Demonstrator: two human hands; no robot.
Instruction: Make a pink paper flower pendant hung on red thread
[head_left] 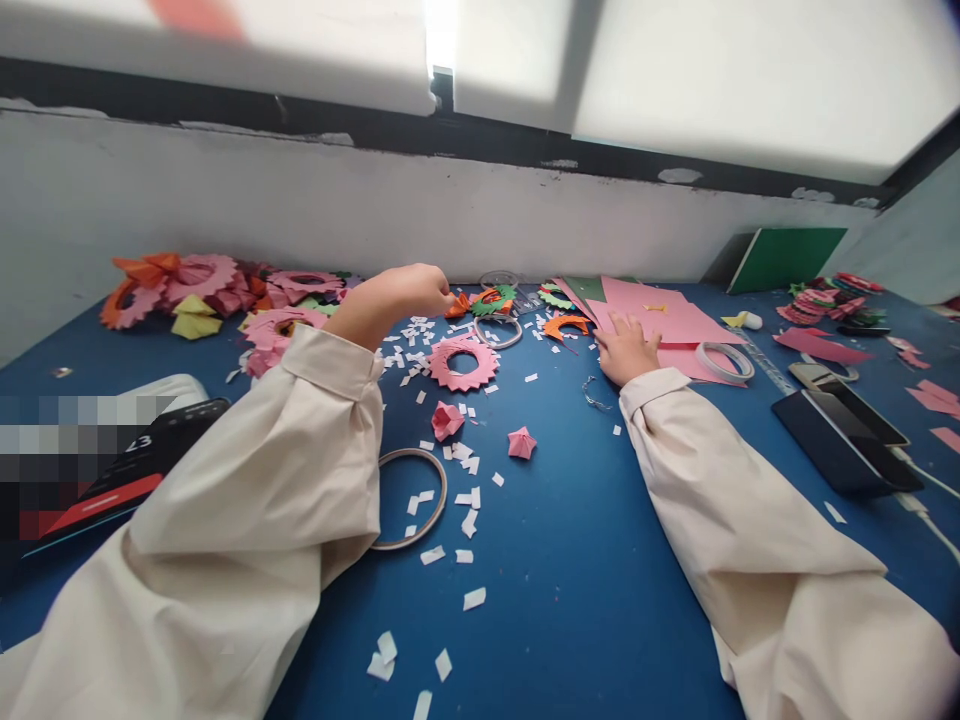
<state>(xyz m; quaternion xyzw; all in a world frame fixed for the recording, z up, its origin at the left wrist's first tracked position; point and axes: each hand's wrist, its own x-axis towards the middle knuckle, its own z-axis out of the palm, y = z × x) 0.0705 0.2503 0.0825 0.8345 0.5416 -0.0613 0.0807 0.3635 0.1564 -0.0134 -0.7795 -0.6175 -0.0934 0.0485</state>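
My left hand (401, 302) reaches to the back of the table, its fingers closed at an orange folded paper piece (458, 306); the fingertips are partly hidden. Just right of it lie a green and orange paper piece (495, 299) and a tape ring (498, 330). My right hand (628, 352) lies with fingers spread on the left edge of the pink paper sheets (679, 318). An orange paper arc (565, 326) is beside its fingertips. Between my arms are a pink notched paper ring (463, 362), a pink folded flower (447, 420) and a pink paper star (522, 443).
Paper rings (202, 285) are heaped at the back left. A phone (127, 470) lies by my left sleeve, near a larger ring (441, 490). White paper scraps (474, 598) are scattered about. On the right are a tape roll (724, 363), a dark device (832, 440) with cables and a green board (787, 260).
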